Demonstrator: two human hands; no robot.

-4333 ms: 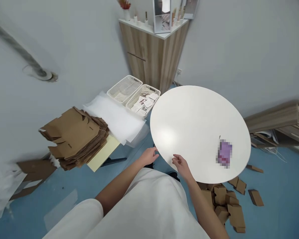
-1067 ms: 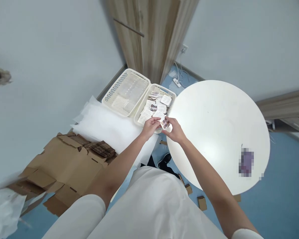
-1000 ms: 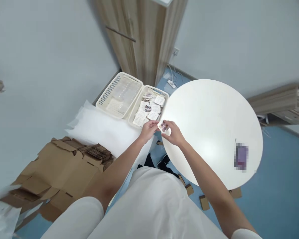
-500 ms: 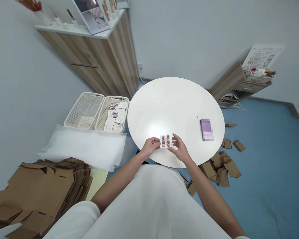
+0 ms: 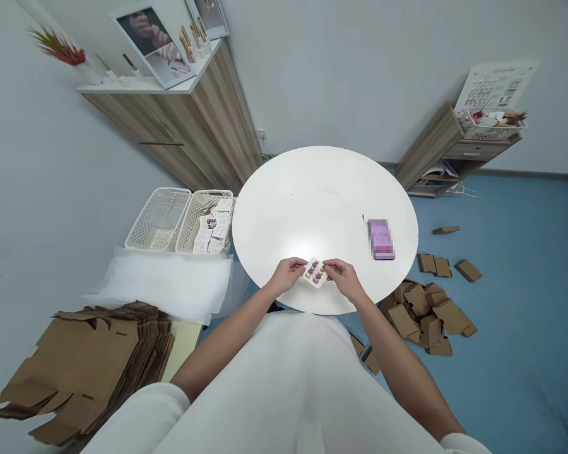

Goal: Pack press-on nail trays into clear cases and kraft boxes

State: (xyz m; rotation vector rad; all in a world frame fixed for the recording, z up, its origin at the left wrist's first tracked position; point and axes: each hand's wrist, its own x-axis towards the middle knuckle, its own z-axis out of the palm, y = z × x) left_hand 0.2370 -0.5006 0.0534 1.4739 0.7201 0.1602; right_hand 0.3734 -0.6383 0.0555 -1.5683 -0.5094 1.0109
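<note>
A small white card (image 5: 315, 272) with two rows of brown, purple and yellowish oval pieces is held tilted over the near edge of the round white table (image 5: 322, 189). My left hand (image 5: 289, 275) pinches its left corner. On the opposite side, my right hand (image 5: 343, 277) grips the right corner between thumb and fingers. A purple, pixelated item (image 5: 381, 239) lies on the table to the right, with a tiny dark object (image 5: 363, 217) near its upper left.
Left of the table stand two white baskets, one (image 5: 203, 221) holding cards, above white sheets (image 5: 170, 284) and stacked flat cardboard (image 5: 94, 359). Small brown boxes (image 5: 421, 315) lie on the floor at right. Behind are a wooden cabinet (image 5: 184, 132) and a shelf (image 5: 430, 145).
The card has turned to a slant. My right hand, whose fingers were spread beside the card, has closed on its right corner. The whole view has shifted slightly.
</note>
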